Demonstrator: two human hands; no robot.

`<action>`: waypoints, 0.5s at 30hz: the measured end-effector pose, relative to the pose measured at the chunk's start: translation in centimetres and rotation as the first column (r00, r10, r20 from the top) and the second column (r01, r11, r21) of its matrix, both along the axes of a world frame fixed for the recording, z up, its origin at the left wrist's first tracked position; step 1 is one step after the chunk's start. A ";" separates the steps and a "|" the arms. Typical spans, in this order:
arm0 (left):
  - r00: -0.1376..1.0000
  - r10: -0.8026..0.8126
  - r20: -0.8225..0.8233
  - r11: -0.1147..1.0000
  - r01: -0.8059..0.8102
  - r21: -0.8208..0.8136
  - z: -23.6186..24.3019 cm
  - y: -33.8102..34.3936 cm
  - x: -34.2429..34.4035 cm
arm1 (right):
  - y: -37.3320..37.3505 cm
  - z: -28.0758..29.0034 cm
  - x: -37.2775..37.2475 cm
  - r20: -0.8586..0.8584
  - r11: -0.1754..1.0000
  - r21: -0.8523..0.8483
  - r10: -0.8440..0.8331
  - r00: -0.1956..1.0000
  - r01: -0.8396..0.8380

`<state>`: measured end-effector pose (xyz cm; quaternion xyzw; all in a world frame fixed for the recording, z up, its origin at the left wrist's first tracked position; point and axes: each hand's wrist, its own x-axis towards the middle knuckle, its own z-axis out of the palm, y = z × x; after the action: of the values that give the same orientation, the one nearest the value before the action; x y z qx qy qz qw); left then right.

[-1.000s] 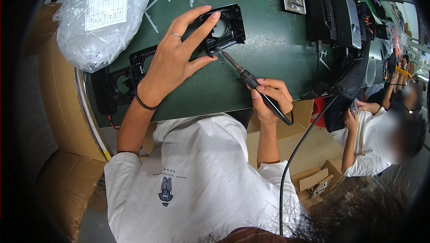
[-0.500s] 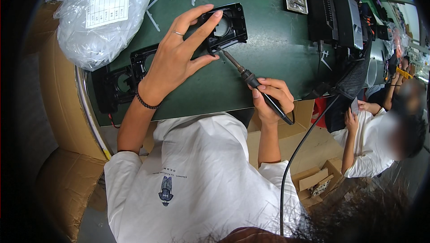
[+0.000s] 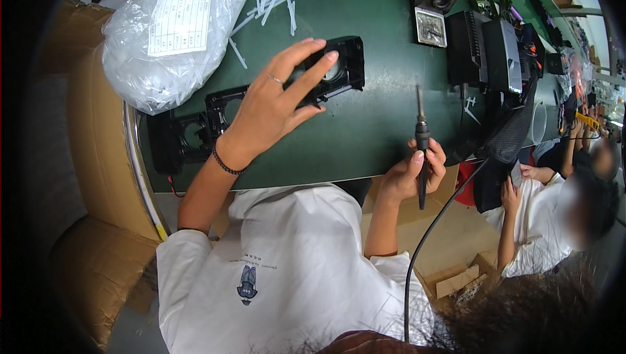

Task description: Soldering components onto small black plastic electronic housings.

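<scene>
My left hand [image 3: 270, 109] grips a black plastic housing [image 3: 353, 70] with a round opening, its thumb on the near edge and its fingers over the top. Its far left side is hidden under the fingers. In my right hand [image 3: 417, 170] a soldering iron [image 3: 422, 133] stands with its metal tip pointing away from me, apart from the housing. A black cable [image 3: 433, 223] hangs to the right of that hand. Left of my left wrist, more black housings [image 3: 191, 135] lie on the green bench mat [image 3: 385, 119].
A clear plastic bag [image 3: 130, 60] with a printed label sits at the far left, several thin white plastic strips [image 3: 267, 1] beside it. A tip cleaner tin [image 3: 430, 26] and black soldering station boxes [image 3: 468, 47] stand at the right. Another person [image 3: 535, 223] sits farther right.
The soldering iron has swung away from the housing to the right, its tip turning to point straight away from me. My left hand still holds the housing; the whole view has shifted slightly.
</scene>
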<state>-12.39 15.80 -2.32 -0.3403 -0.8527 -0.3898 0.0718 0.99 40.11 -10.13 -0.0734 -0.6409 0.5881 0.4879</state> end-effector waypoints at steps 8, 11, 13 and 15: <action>0.916 -0.106 -0.386 0.991 0.067 -0.114 0.2 0.2 1.1 | -0.2 0.3 -0.2 0.053 0.997 0.041 -0.059 0.997 0.057; 0.899 -0.143 -0.413 0.990 0.123 -0.076 0.7 0.5 1.9 | -0.3 0.3 -0.2 0.049 0.998 0.034 -0.060 0.997 0.059; 0.890 -0.175 -0.420 0.984 0.166 -0.057 1.0 0.7 2.5 | -0.3 0.3 -0.2 0.046 0.998 0.033 -0.063 0.997 0.062; 0.879 -0.179 -0.442 0.984 0.171 -0.058 1.0 0.8 3.0 | -0.4 0.4 -0.2 0.041 0.996 0.047 -0.077 0.996 0.075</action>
<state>-9.43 16.58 -1.34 -0.4966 -0.7827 -0.2989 0.2267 0.78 39.71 -9.70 -0.0991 -0.6610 0.5527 0.4978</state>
